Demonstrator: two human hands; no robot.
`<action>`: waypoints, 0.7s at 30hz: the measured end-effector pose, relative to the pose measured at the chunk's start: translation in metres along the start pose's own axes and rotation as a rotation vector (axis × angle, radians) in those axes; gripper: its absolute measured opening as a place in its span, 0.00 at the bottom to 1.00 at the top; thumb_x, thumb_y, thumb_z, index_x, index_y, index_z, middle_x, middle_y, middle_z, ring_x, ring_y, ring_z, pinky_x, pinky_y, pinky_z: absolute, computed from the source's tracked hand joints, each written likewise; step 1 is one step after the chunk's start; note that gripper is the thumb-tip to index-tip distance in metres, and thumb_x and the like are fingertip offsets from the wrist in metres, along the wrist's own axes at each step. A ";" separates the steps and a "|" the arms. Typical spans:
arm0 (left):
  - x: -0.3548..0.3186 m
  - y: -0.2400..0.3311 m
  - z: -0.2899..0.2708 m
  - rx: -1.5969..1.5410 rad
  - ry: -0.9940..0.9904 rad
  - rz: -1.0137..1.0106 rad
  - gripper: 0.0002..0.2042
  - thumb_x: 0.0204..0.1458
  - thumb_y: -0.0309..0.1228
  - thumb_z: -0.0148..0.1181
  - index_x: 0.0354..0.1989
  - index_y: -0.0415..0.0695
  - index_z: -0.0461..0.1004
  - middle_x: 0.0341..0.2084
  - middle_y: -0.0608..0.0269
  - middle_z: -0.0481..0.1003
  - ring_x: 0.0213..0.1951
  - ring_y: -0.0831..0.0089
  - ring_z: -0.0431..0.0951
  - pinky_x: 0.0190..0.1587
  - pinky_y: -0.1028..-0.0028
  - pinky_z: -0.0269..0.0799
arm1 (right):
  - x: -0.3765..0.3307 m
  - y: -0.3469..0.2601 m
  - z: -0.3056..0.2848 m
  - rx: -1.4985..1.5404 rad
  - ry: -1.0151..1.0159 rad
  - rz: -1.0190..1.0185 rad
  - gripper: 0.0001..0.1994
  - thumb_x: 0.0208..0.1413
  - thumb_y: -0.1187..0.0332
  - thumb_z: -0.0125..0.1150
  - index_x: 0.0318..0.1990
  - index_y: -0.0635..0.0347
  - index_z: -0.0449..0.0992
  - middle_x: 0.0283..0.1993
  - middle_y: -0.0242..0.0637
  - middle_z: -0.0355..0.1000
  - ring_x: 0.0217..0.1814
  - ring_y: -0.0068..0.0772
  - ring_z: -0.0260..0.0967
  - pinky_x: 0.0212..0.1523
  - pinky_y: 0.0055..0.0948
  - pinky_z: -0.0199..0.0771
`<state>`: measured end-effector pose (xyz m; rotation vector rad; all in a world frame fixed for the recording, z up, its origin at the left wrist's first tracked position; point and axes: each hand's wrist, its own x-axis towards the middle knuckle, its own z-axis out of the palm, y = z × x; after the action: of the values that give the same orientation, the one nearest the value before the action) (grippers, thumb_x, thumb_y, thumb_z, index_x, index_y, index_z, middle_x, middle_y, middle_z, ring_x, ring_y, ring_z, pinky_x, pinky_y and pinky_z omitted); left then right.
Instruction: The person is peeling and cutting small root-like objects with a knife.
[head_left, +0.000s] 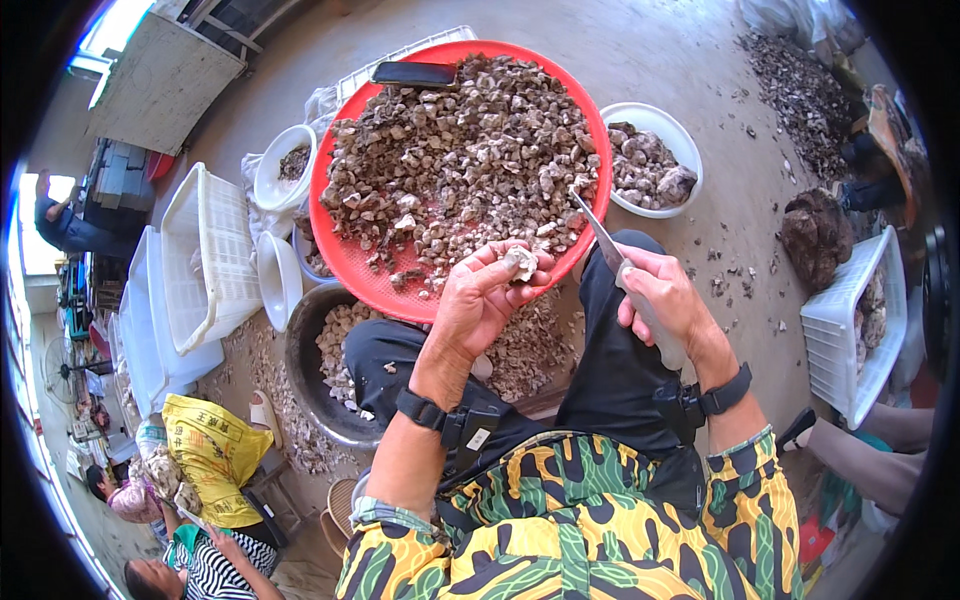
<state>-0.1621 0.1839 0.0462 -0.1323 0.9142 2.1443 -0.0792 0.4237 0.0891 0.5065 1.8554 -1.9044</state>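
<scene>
Filling the far middle of the scene was a big red basin (340, 215) heaped with small grey-brown shell pieces (460, 150); its near rim ran behind your hands. Right of it stood a white bowl (690, 150) of larger lumps, and near-left a dark metal pan (300, 370), half hidden by your knee. Your right hand (665, 300) was clenched around a knife (600, 235); the grip hid the handle, only the blade showing. Your left hand (480, 300) pinched one pale shell piece (521, 262) in its fingertips, over the basin's near rim; what it was exactly was hard to make out.
</scene>
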 end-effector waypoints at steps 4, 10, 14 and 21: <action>-0.003 -0.002 -0.002 -0.101 -0.034 0.008 0.10 0.58 0.26 0.53 0.46 0.35 0.69 0.41 0.44 0.75 0.38 0.64 0.79 0.35 0.76 0.78 | 0.001 -0.001 0.002 -0.003 0.017 0.017 0.26 0.58 0.64 0.43 0.64 0.60 0.62 0.18 0.37 0.68 0.12 0.22 0.63 0.12 0.23 0.65; -0.005 -0.008 -0.013 -0.091 0.100 0.128 0.08 0.56 0.24 0.56 0.43 0.39 0.73 0.39 0.58 0.77 0.41 0.69 0.78 0.46 0.68 0.74 | 0.001 -0.004 0.005 0.008 0.015 0.036 0.24 0.58 0.64 0.43 0.62 0.60 0.65 0.18 0.37 0.68 0.12 0.22 0.63 0.12 0.22 0.64; -0.011 -0.005 -0.009 0.062 0.220 0.017 0.06 0.55 0.24 0.58 0.39 0.39 0.75 0.32 0.63 0.78 0.34 0.75 0.78 0.38 0.74 0.76 | 0.002 -0.004 0.009 0.022 0.030 0.042 0.24 0.57 0.65 0.44 0.62 0.61 0.65 0.18 0.38 0.68 0.11 0.23 0.63 0.11 0.22 0.63; -0.026 0.001 -0.046 0.051 0.312 0.025 0.05 0.56 0.27 0.58 0.38 0.41 0.73 0.29 0.67 0.76 0.26 0.79 0.76 0.27 0.78 0.76 | 0.008 0.000 0.012 0.000 -0.008 0.038 0.24 0.59 0.64 0.44 0.62 0.61 0.64 0.18 0.40 0.68 0.10 0.25 0.61 0.10 0.23 0.61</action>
<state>-0.1537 0.1373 0.0226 -0.4416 1.1517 2.1569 -0.0858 0.4109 0.0851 0.5298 1.8284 -1.8786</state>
